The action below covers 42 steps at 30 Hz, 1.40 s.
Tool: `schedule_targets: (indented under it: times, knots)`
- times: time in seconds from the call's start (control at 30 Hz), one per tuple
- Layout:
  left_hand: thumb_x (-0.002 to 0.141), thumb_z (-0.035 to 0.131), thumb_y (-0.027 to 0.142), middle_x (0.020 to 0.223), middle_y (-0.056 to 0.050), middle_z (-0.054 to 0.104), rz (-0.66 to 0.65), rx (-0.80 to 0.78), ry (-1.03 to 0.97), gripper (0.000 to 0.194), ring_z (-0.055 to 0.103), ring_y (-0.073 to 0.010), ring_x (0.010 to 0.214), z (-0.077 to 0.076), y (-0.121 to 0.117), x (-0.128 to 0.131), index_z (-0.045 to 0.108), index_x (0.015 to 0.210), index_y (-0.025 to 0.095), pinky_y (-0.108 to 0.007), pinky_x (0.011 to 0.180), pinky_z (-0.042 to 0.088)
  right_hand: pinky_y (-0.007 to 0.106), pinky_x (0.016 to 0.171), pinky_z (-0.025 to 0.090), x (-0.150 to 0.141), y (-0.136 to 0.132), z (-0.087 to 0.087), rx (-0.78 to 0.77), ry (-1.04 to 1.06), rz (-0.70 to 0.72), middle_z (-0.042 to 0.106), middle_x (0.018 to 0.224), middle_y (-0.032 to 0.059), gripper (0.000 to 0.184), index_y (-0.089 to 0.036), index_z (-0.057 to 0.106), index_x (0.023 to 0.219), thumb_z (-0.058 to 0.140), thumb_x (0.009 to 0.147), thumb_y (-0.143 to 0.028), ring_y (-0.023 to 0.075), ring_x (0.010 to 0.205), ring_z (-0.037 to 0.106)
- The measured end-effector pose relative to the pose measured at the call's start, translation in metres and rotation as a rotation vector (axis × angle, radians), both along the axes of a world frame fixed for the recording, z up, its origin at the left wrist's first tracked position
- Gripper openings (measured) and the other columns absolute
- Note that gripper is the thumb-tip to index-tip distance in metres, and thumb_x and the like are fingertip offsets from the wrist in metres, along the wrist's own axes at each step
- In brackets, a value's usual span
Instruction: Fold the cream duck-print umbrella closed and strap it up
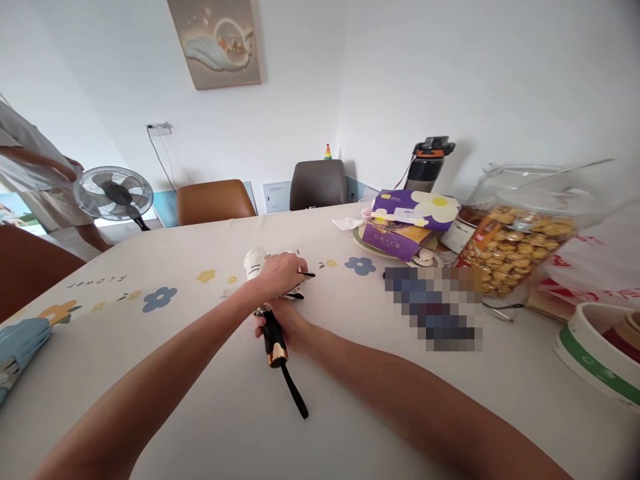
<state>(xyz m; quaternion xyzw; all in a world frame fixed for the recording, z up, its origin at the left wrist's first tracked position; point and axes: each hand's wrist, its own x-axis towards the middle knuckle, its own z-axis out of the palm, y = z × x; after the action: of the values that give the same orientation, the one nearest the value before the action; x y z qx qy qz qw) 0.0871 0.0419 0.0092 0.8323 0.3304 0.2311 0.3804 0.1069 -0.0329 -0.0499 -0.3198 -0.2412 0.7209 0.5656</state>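
Mid-table, over the pale tablecloth [200,373]: folding umbrella [273,333], handle end toward wearer, canopy [253,260] pointing away. Left hand [283,275] has fingers curled over the canopy, gripping; fingertips partly hidden. Right hand [289,323] wraps the top of the handle, fingers closed round it.

Risks, my judgement: loose folds could spring out if left fingers slacken; black tips [296,296], likely rib ends, could poke or snag the fingers; a smooth handle might twist if the right grip eases. Any release button is hidden, so can't tell if an accidental press is likely.

Materials: white thin-looking fabric, dark lettering, bunched; black rounded handle, shiny gold-coloured end cap [277,359]; flat black wrist strap [295,392]. Tablecloth smooth, flower-printed. Well apart, right: clear rounded jar [530,247], boxy purple carton [393,240].
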Motion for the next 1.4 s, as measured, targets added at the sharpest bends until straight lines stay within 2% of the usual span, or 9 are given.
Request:
schedule_targets:
  times: [0.23, 0.33, 0.47, 0.6, 0.7, 0.93, 1.1, 1.3, 1.4]
  knots:
    - [0.052, 0.061, 0.004, 0.056, 0.001, 0.056, -0.080, -0.264, -0.010, 0.022, 0.050, -0.0158, 0.056, 0.027, 0.015, -0.032, 0.068, 0.063, 0.021, -0.025, 0.055, 0.040, 0.024, 0.042, 0.050, -0.001, 0.000, 0.001, -0.090, 0.012, -0.003, 0.048, 0.065, -0.0034, 0.025, -0.016, 0.048, 0.076, 0.067, 0.074, -0.031, 0.0053, 0.045, 0.044]
    - [0.053, 0.057, 0.006, 0.057, 0.002, 0.055, -0.041, -0.129, -0.012, 0.039, 0.050, -0.0142, 0.050, 0.029, 0.019, -0.045, 0.071, 0.085, 0.023, -0.024, 0.050, 0.041, 0.024, 0.043, 0.050, 0.000, 0.000, 0.000, -0.092, 0.017, -0.004, 0.049, 0.066, -0.0033, 0.025, -0.016, 0.048, 0.077, 0.068, 0.074, -0.031, 0.0055, 0.044, 0.045]
    - [0.060, 0.053, 0.010, 0.060, 0.002, 0.053, 0.188, 0.129, 0.028, 0.051, 0.049, -0.0141, 0.047, 0.029, 0.018, -0.052, 0.064, 0.108, 0.026, -0.027, 0.054, 0.042, 0.024, 0.045, 0.051, 0.000, 0.002, -0.003, -0.101, -0.015, 0.025, 0.052, 0.064, -0.0015, 0.024, -0.014, 0.051, 0.078, 0.066, 0.076, -0.034, 0.0077, 0.045, 0.051]
    - [0.065, 0.048, 0.008, 0.066, 0.000, 0.055, 0.416, 0.447, 0.099, 0.053, 0.054, -0.0191, 0.064, 0.032, 0.014, -0.055, 0.061, 0.113, 0.028, -0.029, 0.065, 0.040, 0.023, 0.043, 0.049, 0.000, 0.001, -0.001, -0.116, -0.037, 0.035, 0.050, 0.059, -0.0030, 0.023, -0.015, 0.051, 0.079, 0.065, 0.075, -0.033, 0.0084, 0.044, 0.050]
    - [0.072, 0.043, 0.009, 0.077, -0.002, 0.058, 0.442, 0.568, 0.176, 0.048, 0.055, -0.0192, 0.069, 0.031, 0.007, -0.070, 0.065, 0.108, 0.031, -0.029, 0.065, 0.039, 0.021, 0.038, 0.045, 0.000, -0.002, 0.004, -0.124, -0.025, 0.018, 0.048, 0.059, -0.0045, 0.024, -0.017, 0.049, 0.078, 0.068, 0.073, -0.031, 0.0069, 0.042, 0.046]
    - [0.081, 0.040, 0.016, 0.105, -0.002, 0.065, 0.499, 0.563, 0.228, 0.040, 0.061, -0.0213, 0.085, -0.017, -0.013, -0.138, 0.065, 0.109, 0.030, -0.027, 0.068, 0.043, 0.017, 0.035, 0.037, 0.001, -0.010, 0.013, -0.054, -0.067, 0.047, 0.043, 0.054, -0.0061, 0.020, -0.016, 0.049, 0.075, 0.066, 0.075, -0.028, 0.0051, 0.040, 0.039]
    - [0.085, 0.037, 0.021, 0.112, -0.005, 0.065, 0.494, 0.561, 0.291, 0.040, 0.062, -0.0224, 0.097, -0.059, -0.022, -0.156, 0.057, 0.120, 0.023, -0.030, 0.075, 0.047, 0.017, 0.034, 0.034, 0.002, -0.012, 0.015, -0.022, -0.132, 0.107, 0.040, 0.048, -0.0074, 0.032, -0.017, 0.045, 0.072, 0.064, 0.077, -0.043, 0.0051, 0.037, 0.036]
    - [0.084, 0.034, 0.020, 0.119, -0.011, 0.062, 0.421, 0.745, 0.292, 0.041, 0.058, -0.0227, 0.108, -0.070, -0.026, -0.155, 0.054, 0.120, 0.016, -0.029, 0.074, 0.050, 0.020, 0.031, 0.034, 0.003, -0.012, 0.016, 0.002, -0.239, 0.090, 0.042, 0.042, -0.0061, 0.044, -0.019, 0.043, 0.070, 0.046, 0.081, -0.062, 0.0079, 0.030, 0.037]
    - [0.082, 0.038, 0.023, 0.118, -0.009, 0.063, 0.372, 0.593, 0.294, 0.042, 0.062, -0.0226, 0.100, -0.067, -0.024, -0.161, 0.052, 0.121, 0.021, -0.032, 0.077, 0.049, 0.021, 0.029, 0.033, 0.002, -0.014, 0.015, 0.023, -0.352, 0.104, 0.042, 0.037, -0.0053, 0.035, -0.019, 0.042, 0.067, 0.052, 0.081, -0.050, 0.0096, 0.027, 0.039]
